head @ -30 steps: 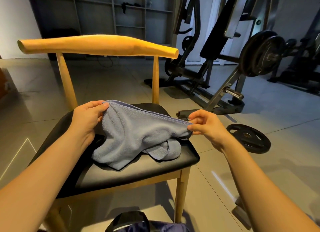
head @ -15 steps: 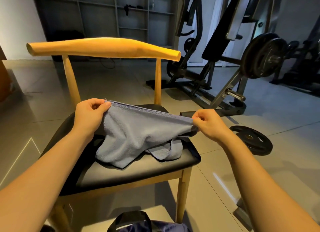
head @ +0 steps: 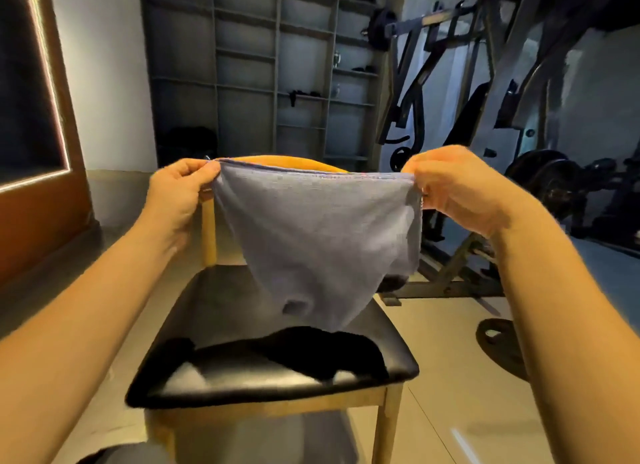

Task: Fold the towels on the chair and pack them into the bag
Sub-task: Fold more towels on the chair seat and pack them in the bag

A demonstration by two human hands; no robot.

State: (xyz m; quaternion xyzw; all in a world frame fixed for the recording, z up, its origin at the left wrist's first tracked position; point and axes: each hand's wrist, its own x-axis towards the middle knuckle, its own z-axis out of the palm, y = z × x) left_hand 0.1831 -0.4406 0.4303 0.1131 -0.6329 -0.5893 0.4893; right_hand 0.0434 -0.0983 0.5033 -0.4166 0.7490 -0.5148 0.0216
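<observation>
- Pinching the two upper corners of the towel (head: 311,242), the left hand (head: 176,193) and the right hand (head: 457,190) each hold the hem between thumb and curled fingers, one hand at each end.
- The towel is in the air above the seat of the chair (head: 242,377) and in front of its backrest. Its lowest tip hangs near the seat, and I cannot tell if it touches.
- It seems to be held high and stretched so that its own weight opens it. The straight hem then gives a line for matching the corners in a first fold.
- The towel is grey-blue, soft and rather thin. The stitched upper hem is tight, but below it the cloth narrows to a point with loose creases, so it is not yet flat.
- The chair has a black padded seat and light wooden legs. A dark patch (head: 322,352) lies on the seat under the towel; whether it is shadow or another cloth I cannot tell.
- A weight plate (head: 498,346) lies on the floor at the right, with a gym machine (head: 485,82) and shelves (head: 270,65) behind. The bag is not clearly visible.
</observation>
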